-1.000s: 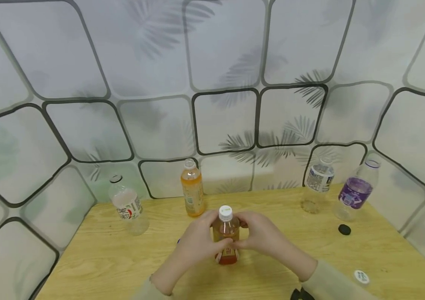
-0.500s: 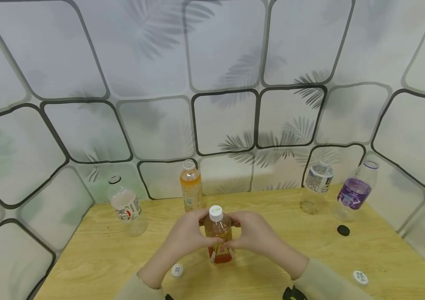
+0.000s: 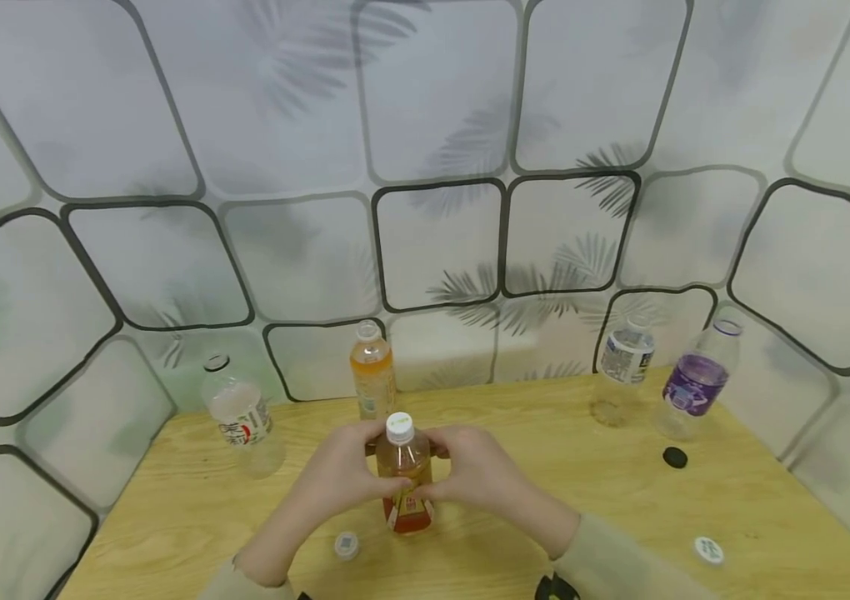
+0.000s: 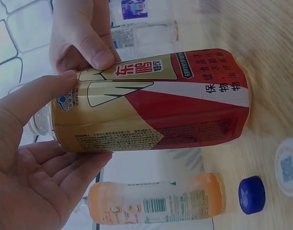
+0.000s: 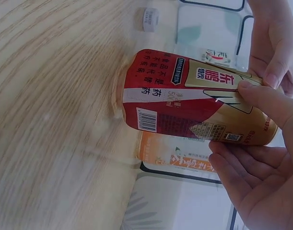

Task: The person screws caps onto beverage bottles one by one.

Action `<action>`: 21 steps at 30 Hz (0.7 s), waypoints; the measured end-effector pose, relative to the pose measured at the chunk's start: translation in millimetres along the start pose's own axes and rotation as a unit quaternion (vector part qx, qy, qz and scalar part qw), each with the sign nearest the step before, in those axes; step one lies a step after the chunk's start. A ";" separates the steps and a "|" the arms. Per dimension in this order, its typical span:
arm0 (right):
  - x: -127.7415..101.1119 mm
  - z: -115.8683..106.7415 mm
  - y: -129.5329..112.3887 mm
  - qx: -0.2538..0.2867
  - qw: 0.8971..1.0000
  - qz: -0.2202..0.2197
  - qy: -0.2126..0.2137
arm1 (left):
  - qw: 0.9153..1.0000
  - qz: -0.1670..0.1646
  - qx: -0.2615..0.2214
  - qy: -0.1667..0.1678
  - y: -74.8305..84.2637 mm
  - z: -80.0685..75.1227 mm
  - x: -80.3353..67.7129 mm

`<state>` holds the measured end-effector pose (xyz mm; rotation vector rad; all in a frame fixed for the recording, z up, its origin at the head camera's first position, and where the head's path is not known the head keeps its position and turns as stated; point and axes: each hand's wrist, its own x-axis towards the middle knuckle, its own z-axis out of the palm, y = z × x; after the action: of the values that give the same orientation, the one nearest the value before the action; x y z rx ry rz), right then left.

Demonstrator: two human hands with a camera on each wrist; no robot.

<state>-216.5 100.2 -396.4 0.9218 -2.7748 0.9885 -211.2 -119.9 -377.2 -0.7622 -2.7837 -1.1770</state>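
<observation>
Both hands hold a drink bottle point(image 3: 410, 507) with a red and gold label and a white cap point(image 3: 399, 427), upright close over the table. My left hand point(image 3: 338, 467) grips its left side, thumb across the front and fingers behind. From the other side my right hand point(image 3: 473, 471) grips it the same way, the two thumbs nearly meeting on the label. The right wrist view shows the label point(image 5: 184, 96) and the bottle's base near the wood. Just behind stands an open orange bottle point(image 3: 375, 379), its lower part hidden.
A clear bottle point(image 3: 241, 425) stands at the left. A clear bottle point(image 3: 623, 367) and a purple-labelled bottle point(image 3: 695, 383) stand back right. Loose caps lie on the table: white point(image 3: 346, 546), black point(image 3: 675, 457), white point(image 3: 708, 550), blue point(image 4: 252, 195). A patterned wall point(image 3: 440, 242) rises behind.
Both hands and the held bottle have moved left, now in front of the orange bottle. The white cap near the left forearm has come into view. The head view has turned slightly right.
</observation>
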 end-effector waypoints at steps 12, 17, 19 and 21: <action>10.8 14.7 -7.8 0.012 1.000 0.007 0.008 | 1.000 -0.011 -0.003 0.010 -13.3 -9.1 -5.3; 13.6 19.5 -7.3 -0.002 1.000 0.011 0.022 | 1.000 -0.008 -0.004 0.005 -16.6 -13.0 -4.4; 14.1 20.5 -7.7 -0.008 1.000 0.012 0.026 | 1.000 -0.006 -0.008 -0.001 -17.6 -14.6 -3.8; 14.6 21.5 -7.8 -0.015 0.999 0.013 0.030 | 1.000 -0.005 -0.012 -0.009 -18.8 -16.2 -3.3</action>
<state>-221.1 75.1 -405.6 0.8415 -2.7509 0.9583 -219.3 -143.5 -378.9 -0.7659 -2.7947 -1.2131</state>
